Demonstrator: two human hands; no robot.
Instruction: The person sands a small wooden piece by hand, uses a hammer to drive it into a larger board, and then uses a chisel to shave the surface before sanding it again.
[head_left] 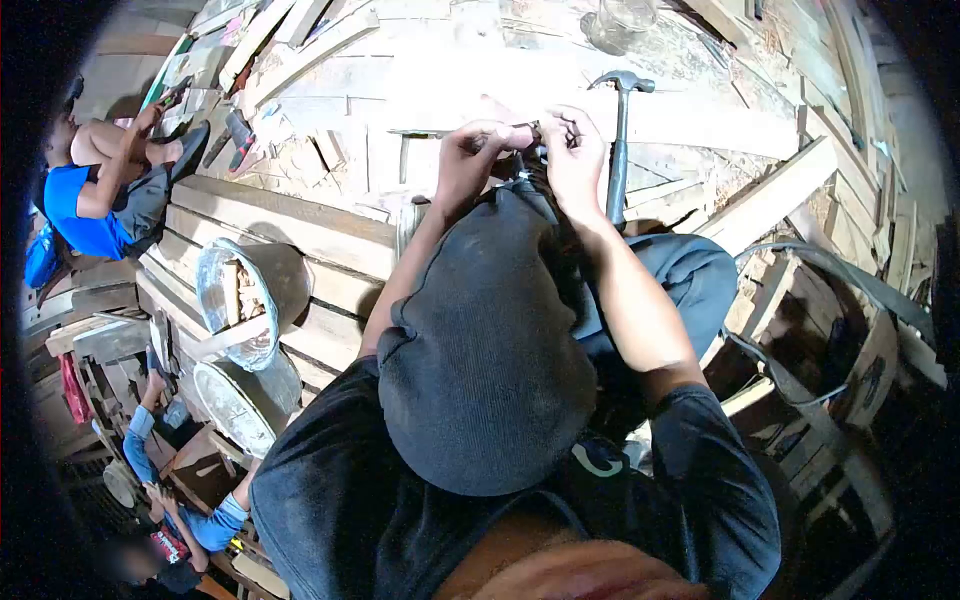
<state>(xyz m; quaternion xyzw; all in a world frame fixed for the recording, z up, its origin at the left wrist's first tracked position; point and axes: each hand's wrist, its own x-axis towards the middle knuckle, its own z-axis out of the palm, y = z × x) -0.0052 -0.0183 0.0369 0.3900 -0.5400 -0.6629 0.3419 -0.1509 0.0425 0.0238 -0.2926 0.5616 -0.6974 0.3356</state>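
My left hand and my right hand are raised close together beyond the dark cap, over the brightly lit wooden surface. Fingers of both hands are closed in a pinch around something small between them, too small and glare-washed to make out. Just right of my right hand lies a hammer, its head toward the top and its dark handle pointing down, not touched by the hand. The dark knitted cap hides the space below my hands.
A bucket holding wood scraps stands at the left, with another bucket below it. A person in blue sits at the far left; another person is lower left. A wooden board and a strap lie right.
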